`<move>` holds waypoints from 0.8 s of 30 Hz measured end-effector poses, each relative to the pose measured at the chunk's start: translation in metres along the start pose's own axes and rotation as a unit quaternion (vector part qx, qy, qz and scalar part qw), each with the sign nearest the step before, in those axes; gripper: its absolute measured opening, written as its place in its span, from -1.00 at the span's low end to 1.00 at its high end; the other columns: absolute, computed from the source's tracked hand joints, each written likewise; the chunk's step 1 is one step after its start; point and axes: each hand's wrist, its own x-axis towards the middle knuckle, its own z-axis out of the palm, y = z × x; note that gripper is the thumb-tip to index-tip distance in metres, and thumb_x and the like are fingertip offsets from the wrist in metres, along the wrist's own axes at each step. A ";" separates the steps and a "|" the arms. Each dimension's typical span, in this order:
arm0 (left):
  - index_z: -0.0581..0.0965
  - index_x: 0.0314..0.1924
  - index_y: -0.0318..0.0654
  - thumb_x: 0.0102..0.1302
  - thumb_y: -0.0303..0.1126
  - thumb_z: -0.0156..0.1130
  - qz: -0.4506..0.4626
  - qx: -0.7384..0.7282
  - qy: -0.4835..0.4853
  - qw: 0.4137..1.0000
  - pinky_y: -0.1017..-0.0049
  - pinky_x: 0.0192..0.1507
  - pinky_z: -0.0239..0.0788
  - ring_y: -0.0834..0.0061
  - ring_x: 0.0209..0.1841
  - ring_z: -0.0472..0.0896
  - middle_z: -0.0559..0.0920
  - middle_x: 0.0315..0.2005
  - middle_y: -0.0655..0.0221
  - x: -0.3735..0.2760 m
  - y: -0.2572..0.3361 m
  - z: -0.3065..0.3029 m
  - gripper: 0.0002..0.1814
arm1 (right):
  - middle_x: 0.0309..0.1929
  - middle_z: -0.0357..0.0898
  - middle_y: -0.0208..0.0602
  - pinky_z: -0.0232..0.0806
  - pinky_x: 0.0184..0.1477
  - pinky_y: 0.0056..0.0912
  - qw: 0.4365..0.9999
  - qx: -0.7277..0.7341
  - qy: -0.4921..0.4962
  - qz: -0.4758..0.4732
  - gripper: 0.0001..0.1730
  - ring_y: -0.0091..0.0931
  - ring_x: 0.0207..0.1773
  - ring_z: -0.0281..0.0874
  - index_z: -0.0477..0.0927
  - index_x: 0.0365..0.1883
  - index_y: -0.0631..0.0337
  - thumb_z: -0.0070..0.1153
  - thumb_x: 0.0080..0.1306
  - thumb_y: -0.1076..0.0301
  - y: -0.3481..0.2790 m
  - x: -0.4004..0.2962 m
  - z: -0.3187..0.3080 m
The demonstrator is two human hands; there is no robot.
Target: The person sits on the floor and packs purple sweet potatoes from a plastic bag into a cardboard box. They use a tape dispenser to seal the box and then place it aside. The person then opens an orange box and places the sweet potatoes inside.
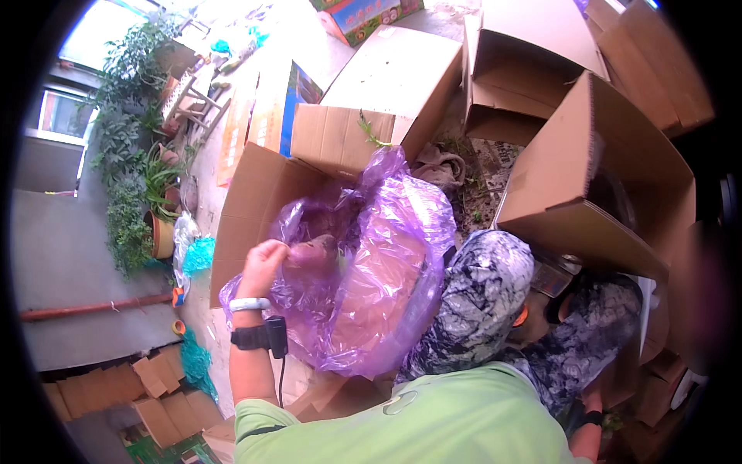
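Note:
My left hand (268,260), with a white bracelet and a black strap on its wrist, pinches the rim of a purple plastic bag (400,232). The crumpled bag lines a cardboard box (249,197) before my knees. Just beyond my fingertips, a rounded pinkish-brown thing (320,250) shows in the bag's folds; its kind is unclear. A green leafy sprig (374,132) lies at the bag's far edge. My right hand (592,399) is low at the right beside my patterned trouser leg, mostly hidden and dim, near some green leaves (611,422); what it holds cannot be told.
An open cardboard box (545,156) stands at the right, with another (522,64) beyond it. A closed carton (388,69) sits behind the bag. Soil, leaves and a crumpled cloth (437,165) lie between them. Potted plants (162,235) and turquoise plastic (198,257) are at the left.

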 end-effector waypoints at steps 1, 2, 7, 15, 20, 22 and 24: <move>0.56 -0.40 -0.34 0.27 -0.45 0.12 0.037 0.000 0.012 0.999 0.65 -0.27 0.28 0.72 -0.39 0.43 0.54 -0.51 0.54 -0.003 0.024 -0.007 -0.86 | -0.45 0.52 -0.30 0.30 -0.50 -0.27 1.000 0.013 -0.006 -0.003 -0.79 -0.43 -0.48 0.44 0.51 -0.16 0.24 -0.08 0.28 0.40 -0.003 0.002 0.002; 0.55 -0.39 -0.34 0.31 -0.44 0.11 0.035 0.004 0.045 0.998 0.66 -0.27 0.28 0.71 -0.38 0.44 0.54 -0.50 0.52 -0.009 0.052 -0.013 -0.85 | -0.46 0.52 -0.32 0.29 -0.52 -0.27 0.999 0.030 -0.015 -0.004 -0.78 -0.44 -0.49 0.44 0.51 -0.14 0.24 -0.09 0.29 0.40 -0.012 0.006 0.008; 0.54 -0.31 -0.35 0.38 -0.42 0.07 0.212 0.018 0.033 0.977 0.65 -0.28 0.28 0.71 -0.38 0.42 0.53 -0.47 0.50 -0.017 0.165 -0.014 -0.84 | -0.40 0.50 -0.34 0.35 -0.45 -0.36 0.969 0.244 -0.008 0.043 -0.80 -0.52 -0.39 0.46 0.53 -0.20 0.25 -0.06 0.24 0.42 -0.061 -0.009 0.003; 0.55 -0.15 -0.31 0.39 -0.35 0.04 0.335 0.015 0.128 0.933 0.59 -0.07 0.27 0.65 -0.21 0.49 0.57 -0.32 0.46 -0.059 0.337 0.027 -0.80 | -0.46 0.50 -0.38 0.32 -0.41 -0.37 0.927 0.367 0.071 -0.042 -0.82 -0.52 -0.42 0.43 0.54 -0.31 0.23 -0.03 0.31 0.31 -0.038 -0.040 0.026; 0.45 -0.10 -0.26 0.40 -0.28 0.00 0.519 0.034 -0.053 0.853 0.49 0.02 0.17 0.57 -0.07 0.39 0.44 -0.21 0.39 -0.080 0.399 0.051 -0.78 | -0.45 0.55 -0.35 0.29 -0.44 -0.47 0.922 0.374 0.098 -0.013 -0.83 -0.59 -0.48 0.43 0.55 -0.24 0.30 0.02 0.24 0.42 -0.007 -0.035 0.032; 0.42 0.17 -0.35 0.45 -0.31 -0.12 0.544 0.024 -0.113 0.831 0.34 0.30 0.12 0.38 0.22 0.41 0.52 0.08 0.18 -0.102 0.421 0.087 -0.60 | -0.43 0.56 -0.33 0.30 -0.48 -0.47 0.906 0.412 0.101 -0.003 -0.79 -0.56 -0.50 0.47 0.55 -0.22 0.32 0.04 0.21 0.42 -0.002 -0.046 0.030; 0.51 -0.05 -0.29 0.31 -0.24 0.12 0.563 -0.015 -0.170 0.809 0.28 0.05 0.26 0.30 -0.09 0.49 0.59 -0.21 0.19 -0.142 0.442 0.188 -0.68 | -0.43 0.56 -0.33 0.30 -0.49 -0.50 0.886 0.449 0.110 0.027 -0.78 -0.56 -0.49 0.50 0.56 -0.21 0.32 0.06 0.20 0.41 0.014 -0.056 0.041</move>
